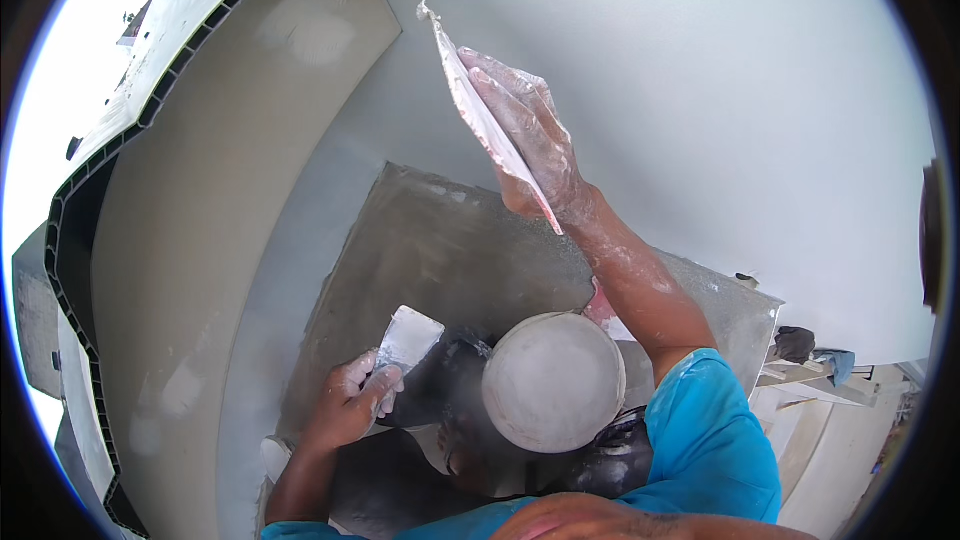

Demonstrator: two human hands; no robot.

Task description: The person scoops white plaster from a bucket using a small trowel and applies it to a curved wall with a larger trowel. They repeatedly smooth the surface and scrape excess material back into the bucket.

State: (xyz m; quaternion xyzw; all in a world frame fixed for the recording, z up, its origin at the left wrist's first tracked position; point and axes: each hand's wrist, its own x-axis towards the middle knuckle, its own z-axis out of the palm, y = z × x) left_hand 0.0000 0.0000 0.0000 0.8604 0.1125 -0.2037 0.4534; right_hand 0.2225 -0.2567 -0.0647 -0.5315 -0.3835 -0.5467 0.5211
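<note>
My left hand, dusted white, is closed around the handle of a putty knife. White filler coats its broad blade, which points up and away from me. My right hand is raised high in front of the wall, fingers pressed along a thin flat spreader. This spreader appears nearly edge-on, smeared white, with a small lump of filler at its upper tip. Both hands and the right forearm carry pale dust. Between my arms, lower down, is a round, dusty grey bucket-like thing; its contents cannot be made out.
A smooth pale wall rises ahead and to the right. At left stands a beige panel with whitish patches, beside a bright opening. Below lies a grey dusty surface. A pink-and-white flat piece lies beyond the round thing. Dark cloth sits at far right.
</note>
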